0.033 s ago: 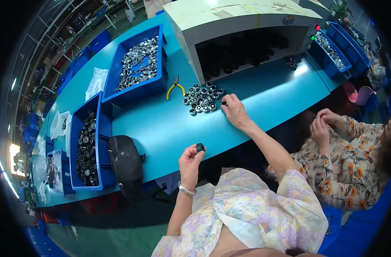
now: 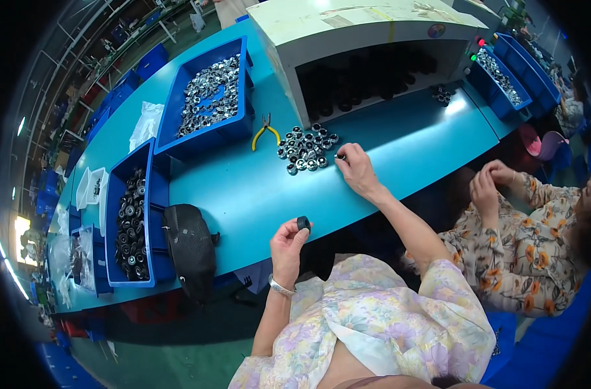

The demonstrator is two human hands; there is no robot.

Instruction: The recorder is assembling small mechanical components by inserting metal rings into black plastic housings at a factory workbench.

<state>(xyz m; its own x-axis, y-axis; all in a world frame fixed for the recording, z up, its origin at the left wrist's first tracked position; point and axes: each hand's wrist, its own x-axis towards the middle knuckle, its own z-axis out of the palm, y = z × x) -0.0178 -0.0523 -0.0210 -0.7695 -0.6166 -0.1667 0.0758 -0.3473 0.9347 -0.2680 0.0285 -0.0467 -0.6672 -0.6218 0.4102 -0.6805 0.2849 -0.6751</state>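
Note:
Near the front edge of the table, my left hand [image 2: 286,244] pinches a short black ring-shaped part [image 2: 302,223] between thumb and fingers. Farther to the right, my right hand [image 2: 356,170] is closed at the fingertips on a small silver-and-black round part [image 2: 339,157], mostly hidden by the fingers. Just left of that hand lies a cluster of silver round parts [image 2: 302,150] with dark centres. Beside the cluster, yellow-handled pliers [image 2: 266,133] rest on the blue-green table [image 2: 237,188].
A blue bin [image 2: 243,97] of silver parts and another blue bin [image 2: 156,240] of black parts stand at left, beside a black bag [image 2: 190,243]. A white open-fronted box [image 2: 286,84] holds dark parts at the back. A co-worker's hands [image 2: 486,188] are at right.

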